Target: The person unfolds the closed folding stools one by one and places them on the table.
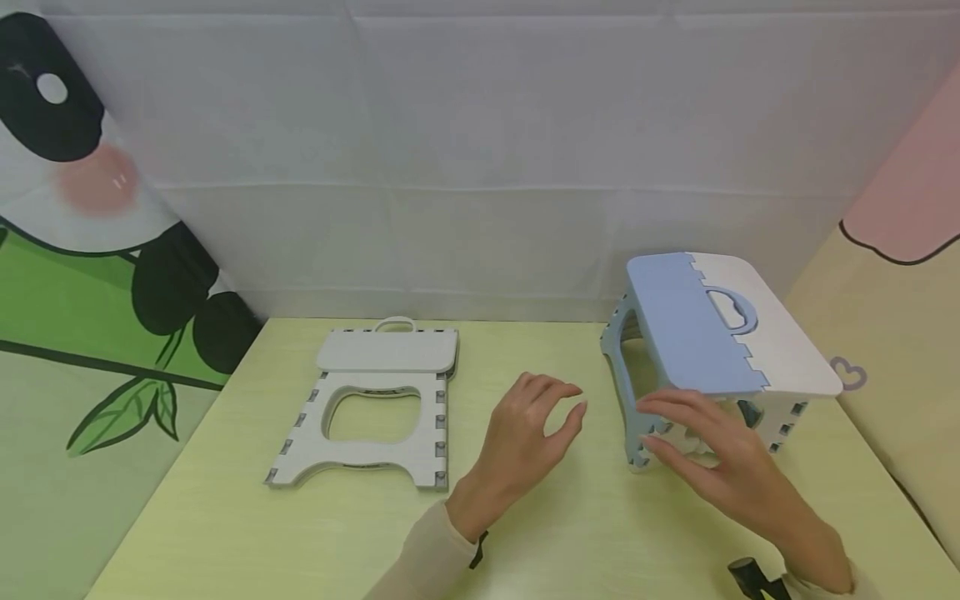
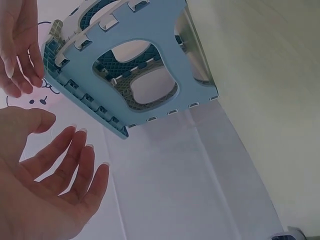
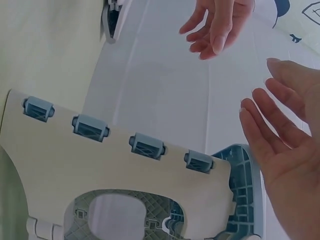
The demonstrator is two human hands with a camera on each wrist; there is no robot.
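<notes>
A blue and white folding step stool (image 1: 667, 321) stands unfolded at the right of the table, its carry handle showing on top. Just in front of it is my right hand (image 1: 720, 462), fingers loosely bent and nothing held. My left hand (image 1: 525, 433) hovers between the two stools, thumb and fingers apart around bare air. A white folding stool (image 1: 386, 350) lies folded flat at the left, its handle toward the wall. In the left wrist view, the blue stool's leg panel (image 2: 185, 65) rises beyond my fingers. The white side panel (image 3: 125, 170) shows below my right hand in the right wrist view.
The light yellow-green table (image 1: 225, 533) carries both stools. A pale cloth backdrop (image 1: 480, 167) hangs along its back edge, with cartoon-printed cloth at left and right. A black strap piece (image 1: 750, 575) shows at my right wrist.
</notes>
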